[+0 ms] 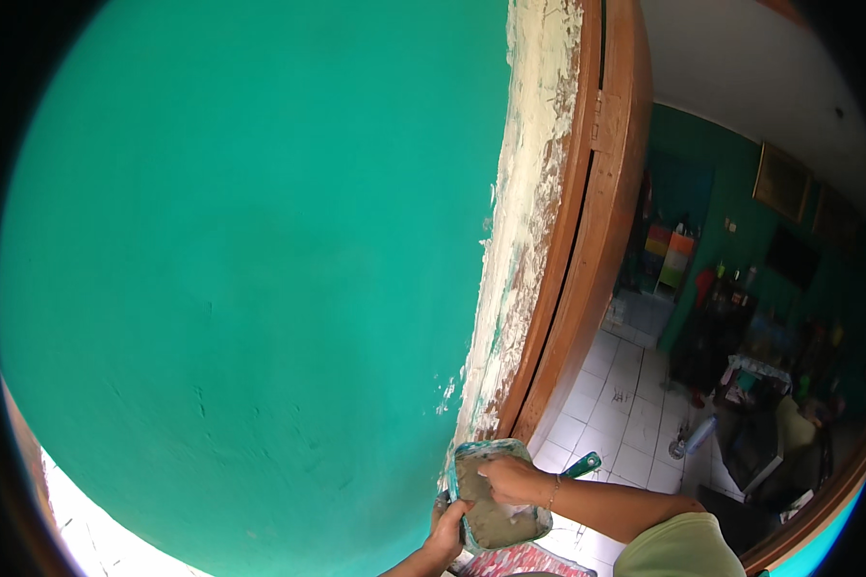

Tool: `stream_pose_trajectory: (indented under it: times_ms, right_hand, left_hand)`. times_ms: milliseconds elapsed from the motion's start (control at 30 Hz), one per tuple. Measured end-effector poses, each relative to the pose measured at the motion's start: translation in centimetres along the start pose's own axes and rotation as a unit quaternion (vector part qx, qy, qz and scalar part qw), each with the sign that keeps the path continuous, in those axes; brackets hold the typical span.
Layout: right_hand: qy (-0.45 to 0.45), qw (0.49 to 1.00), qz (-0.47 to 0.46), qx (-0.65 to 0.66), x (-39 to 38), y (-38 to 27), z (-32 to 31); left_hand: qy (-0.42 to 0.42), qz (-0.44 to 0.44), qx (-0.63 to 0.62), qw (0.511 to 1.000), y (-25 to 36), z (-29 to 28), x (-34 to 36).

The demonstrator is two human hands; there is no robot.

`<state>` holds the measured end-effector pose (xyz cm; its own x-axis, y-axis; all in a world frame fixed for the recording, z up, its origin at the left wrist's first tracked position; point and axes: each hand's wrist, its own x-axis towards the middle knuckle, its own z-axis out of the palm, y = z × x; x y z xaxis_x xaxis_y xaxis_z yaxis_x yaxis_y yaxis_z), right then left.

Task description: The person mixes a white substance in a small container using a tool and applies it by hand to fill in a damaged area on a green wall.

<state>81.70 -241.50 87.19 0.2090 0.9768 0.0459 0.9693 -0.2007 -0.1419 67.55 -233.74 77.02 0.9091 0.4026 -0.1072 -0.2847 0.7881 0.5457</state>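
Observation:
My left hand (445,531) grips the near left rim of a shallow tub (547,527) with a bluish, paste-smeared edge. Greyish-brown paste (489,524) covers the inside of the tub. Over the paste, my right hand (513,479) is closed with its fingers pointing down; whatever they hold, if anything, is hidden. A green handle (581,465) with a hole at its end sticks out past my right wrist, and its other end is out of sight. Just above the tub, a rough strip of cream-white filler (520,221) runs up the wall's edge.
A smooth green wall (260,240) fills the left side. Beside the filler stands a brown wooden door frame (558,260) with a hinged door (616,125). Beyond lie white floor tiles (630,385), a clear bottle (700,435) and a chair (779,442). A red patterned cloth (520,562) lies below the tub.

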Motion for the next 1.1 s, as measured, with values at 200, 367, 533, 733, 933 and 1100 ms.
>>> stream_pose_trajectory:
  times_ms: [200, 367, 533, 733, 933, 1100]
  right_hand:
    - [-0.128, 0.989, 0.068, -0.008, -1.1, -1.6, -2.6]
    - [-0.066, 0.997, 0.045, -0.009, -1.4, -0.7, -2.1]
    - [-0.067, 0.996, 0.053, -0.008, -1.8, -2.3, -2.5]
    - [-0.062, 0.997, 0.034, -0.036, -1.8, -3.4, -3.1]
    - [-0.107, 0.992, 0.060, -0.022, -1.4, -1.6, -3.1]
    - [-0.143, 0.987, 0.054, -0.040, -1.6, -2.2, -2.3]
  left_hand:
    - [0.004, -0.026, 0.008, 1.000, 0.2, -0.1, 0.4]
    - [0.007, -0.054, 0.041, 0.998, 0.1, 0.0, 0.3]
    - [0.010, -0.042, 0.037, 0.998, 0.2, 0.1, 0.3]
    - [0.017, -0.027, 0.036, 0.999, 0.7, 0.3, 0.3]
    - [0.010, -0.024, 0.029, 0.999, 0.7, 0.3, 0.6]
    - [0.014, -0.032, 0.046, 0.998, 0.7, -0.1, 1.0]
